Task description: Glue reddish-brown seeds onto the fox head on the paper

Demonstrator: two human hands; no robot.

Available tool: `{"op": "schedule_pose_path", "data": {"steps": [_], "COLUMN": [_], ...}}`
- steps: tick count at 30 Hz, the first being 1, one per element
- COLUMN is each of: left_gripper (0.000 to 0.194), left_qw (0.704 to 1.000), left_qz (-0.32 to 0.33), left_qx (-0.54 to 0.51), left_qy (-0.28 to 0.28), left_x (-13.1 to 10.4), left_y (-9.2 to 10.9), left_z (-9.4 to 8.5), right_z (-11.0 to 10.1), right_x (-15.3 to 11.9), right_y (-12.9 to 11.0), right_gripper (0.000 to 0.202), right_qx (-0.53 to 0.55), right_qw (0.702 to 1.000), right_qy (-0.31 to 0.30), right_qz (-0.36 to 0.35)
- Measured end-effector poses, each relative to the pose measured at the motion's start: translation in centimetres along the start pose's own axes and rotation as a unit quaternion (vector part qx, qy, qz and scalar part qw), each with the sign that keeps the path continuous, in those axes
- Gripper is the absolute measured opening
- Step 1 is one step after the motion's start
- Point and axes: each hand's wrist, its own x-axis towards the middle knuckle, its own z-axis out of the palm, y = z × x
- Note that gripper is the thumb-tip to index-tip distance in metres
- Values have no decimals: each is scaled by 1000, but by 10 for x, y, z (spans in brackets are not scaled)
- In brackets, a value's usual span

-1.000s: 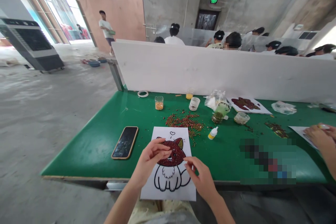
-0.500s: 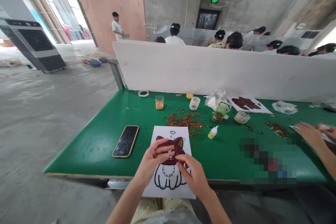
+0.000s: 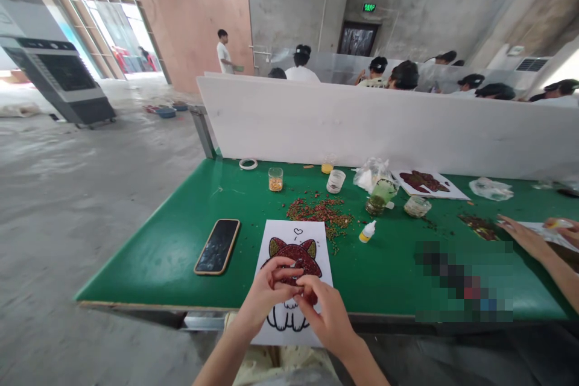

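Note:
A white sheet with a cat drawing lies at the table's near edge. Dark red beans cover the cat's head, and its ears are filled in greenish brown. Above the drawing, my left hand is held with its fingers curved and apart. My right hand has thumb and fingertips pinched together, meeting the left fingertips over the cat's face. Anything in that pinch is too small or hidden to make out. Just beyond the sheet is a spread of loose red and green beans. A small white glue bottle stands right of it.
A phone lies left of the sheet. Farther back are a tape roll, a cup of orange kernels, a clear jar and a tipped green container. At right, a co-worker's hands are over another sheet. A white partition borders the back.
My hands have come closer together and a little lower; the fingertips now meet. The sheet's lower edge has shifted slightly. More of the cat's ears shows.

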Motion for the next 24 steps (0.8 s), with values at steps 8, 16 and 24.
{"op": "schedule_pose_path", "data": {"steps": [8, 16, 24], "left_gripper": [41, 54, 75], "left_qw": [998, 974, 919], "left_qz": [-23, -89, 100], "left_qx": [49, -141, 83], "left_qy": [-8, -155, -372], "left_x": [8, 35, 13], "left_y": [-6, -21, -20], "left_z": [6, 73, 131], "right_z": [-11, -70, -91], "right_x": [11, -13, -72], "right_y": [5, 52, 100], "right_gripper": [9, 26, 39], "right_qx": [-99, 16, -135], "right_qw": [994, 995, 950], "right_qy": [-35, 41, 189], "right_qz": [-25, 84, 208]}}
